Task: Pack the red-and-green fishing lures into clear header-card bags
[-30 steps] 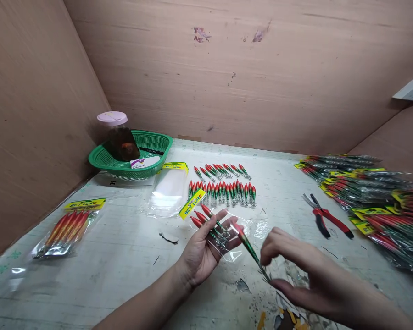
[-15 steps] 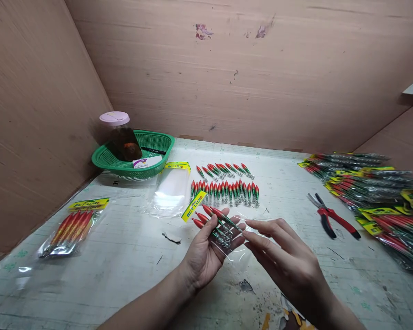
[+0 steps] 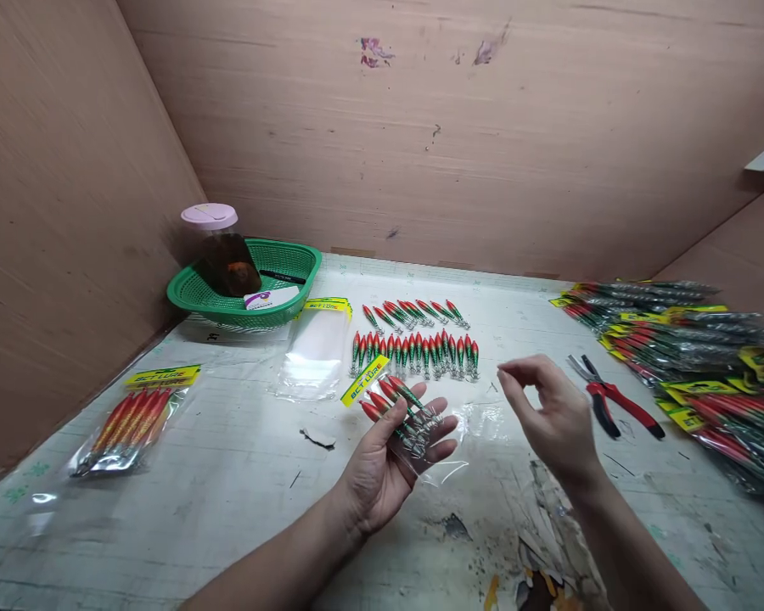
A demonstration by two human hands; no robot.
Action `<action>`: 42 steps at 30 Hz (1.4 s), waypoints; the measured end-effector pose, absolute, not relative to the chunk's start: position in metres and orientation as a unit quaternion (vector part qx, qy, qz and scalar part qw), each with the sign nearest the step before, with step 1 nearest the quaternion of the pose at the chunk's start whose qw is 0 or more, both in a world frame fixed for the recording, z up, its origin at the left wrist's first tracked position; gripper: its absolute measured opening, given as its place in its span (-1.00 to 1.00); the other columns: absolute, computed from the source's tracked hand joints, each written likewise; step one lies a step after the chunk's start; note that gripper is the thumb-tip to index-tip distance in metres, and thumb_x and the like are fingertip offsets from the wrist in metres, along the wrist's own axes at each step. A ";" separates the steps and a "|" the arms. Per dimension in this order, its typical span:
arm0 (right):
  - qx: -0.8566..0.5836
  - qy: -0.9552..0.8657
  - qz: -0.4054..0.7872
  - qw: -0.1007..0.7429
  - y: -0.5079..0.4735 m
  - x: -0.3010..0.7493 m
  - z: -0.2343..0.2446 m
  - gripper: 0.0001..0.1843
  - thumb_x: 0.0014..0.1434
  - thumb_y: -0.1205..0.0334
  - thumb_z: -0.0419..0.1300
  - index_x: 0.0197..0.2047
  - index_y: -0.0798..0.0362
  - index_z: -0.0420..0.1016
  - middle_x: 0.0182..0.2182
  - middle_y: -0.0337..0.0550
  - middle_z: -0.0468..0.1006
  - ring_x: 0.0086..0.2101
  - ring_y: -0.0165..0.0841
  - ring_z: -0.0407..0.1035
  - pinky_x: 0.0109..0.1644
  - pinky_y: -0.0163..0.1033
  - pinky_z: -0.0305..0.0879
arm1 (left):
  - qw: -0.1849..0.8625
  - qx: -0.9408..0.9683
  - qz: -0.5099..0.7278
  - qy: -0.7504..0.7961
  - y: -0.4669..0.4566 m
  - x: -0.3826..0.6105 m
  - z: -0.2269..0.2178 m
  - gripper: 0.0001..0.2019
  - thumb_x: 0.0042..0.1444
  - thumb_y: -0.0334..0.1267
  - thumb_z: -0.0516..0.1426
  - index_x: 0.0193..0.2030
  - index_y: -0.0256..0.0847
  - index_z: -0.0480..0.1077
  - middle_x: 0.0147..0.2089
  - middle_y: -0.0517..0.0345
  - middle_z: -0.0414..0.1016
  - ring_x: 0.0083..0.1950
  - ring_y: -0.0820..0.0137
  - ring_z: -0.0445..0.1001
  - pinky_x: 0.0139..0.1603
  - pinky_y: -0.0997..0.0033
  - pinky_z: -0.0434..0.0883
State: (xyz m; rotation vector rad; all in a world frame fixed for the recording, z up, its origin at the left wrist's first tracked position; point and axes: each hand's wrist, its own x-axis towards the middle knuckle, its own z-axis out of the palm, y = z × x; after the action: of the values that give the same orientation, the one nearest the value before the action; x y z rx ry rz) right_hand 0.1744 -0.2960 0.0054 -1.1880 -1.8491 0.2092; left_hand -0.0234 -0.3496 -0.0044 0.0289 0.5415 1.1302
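Observation:
My left hand (image 3: 375, 471) holds a clear packet with a yellow BCT LURE header (image 3: 365, 381). In it lie several red-and-green fishing lures (image 3: 391, 407), hooks towards my spread fingertips and the thumb pressing across them. My right hand (image 3: 551, 420) is raised over the table to the right, apart from the packet. Its thumb and forefinger tips are brought together, with nothing visible between them. Just beyond my hands, loose lures lie in a front row (image 3: 416, 355) and a looser back row (image 3: 413, 315).
Empty header bags (image 3: 315, 348) lie beside a green basket (image 3: 242, 318) holding a lidded cup (image 3: 222, 255). At left is a filled packet (image 3: 133, 416) of orange lures. Red-handled pliers (image 3: 617, 399) and piled lure packets (image 3: 706, 365) are at right.
My right hand has let go of a lure's hook end at the packet and moved right, fingers now curled. That lure now lies with the others in my left hand.

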 end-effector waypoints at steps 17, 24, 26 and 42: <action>-0.357 -0.846 0.160 0.363 -0.334 0.148 0.035 -0.87 0.15 0.33 0.19 -0.23 0.02 0.30 -0.33 -0.19 0.32 -0.32 -0.39 0.29 -0.32 -0.29 0.31 | 0.799 0.008 0.536 0.271 -0.351 -0.021 -0.008 -0.56 0.16 -0.36 0.12 0.19 -0.36 0.22 -0.03 -0.18 0.53 -0.02 0.13 0.52 0.04 0.04 0.44; -0.375 -0.825 0.188 0.379 -0.337 0.136 0.031 -0.88 0.15 0.37 0.16 -0.27 0.01 0.28 -0.37 -0.23 0.27 -0.36 -0.42 0.24 -0.33 -0.30 0.27 | 0.820 0.042 0.517 0.244 -0.354 -0.020 -0.011 -0.60 0.14 -0.36 0.12 0.13 -0.40 0.29 -0.07 -0.18 0.55 -0.08 0.10 0.55 -0.01 0.06 0.45; -0.357 -0.832 0.235 0.354 -0.335 0.142 0.035 -0.85 0.13 0.33 0.20 -0.24 0.00 0.30 -0.35 -0.22 0.29 -0.34 -0.41 0.25 -0.29 -0.29 0.29 | 0.822 0.033 0.511 0.250 -0.355 -0.020 -0.010 -0.61 0.14 -0.34 0.12 0.12 -0.37 0.31 -0.05 -0.18 0.54 -0.08 0.11 0.55 -0.02 0.10 0.46; -0.377 -0.826 0.238 0.345 -0.321 0.164 0.027 -0.70 0.09 0.06 0.26 -0.23 -0.01 0.24 -0.32 -0.19 0.30 -0.29 -0.35 0.27 -0.25 -0.25 0.33 | 0.764 -0.054 0.561 0.315 -0.342 -0.022 -0.009 -0.75 0.16 -0.31 0.13 -0.04 -0.37 0.37 0.01 -0.15 0.51 -0.02 0.15 0.52 0.02 0.13 0.47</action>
State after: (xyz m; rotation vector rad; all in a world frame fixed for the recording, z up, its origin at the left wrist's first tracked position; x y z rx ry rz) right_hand 0.1645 -0.3209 0.0274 -0.9781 -2.1460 0.6179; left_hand -0.0218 -0.3419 -0.0094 -0.1167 0.6843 1.2203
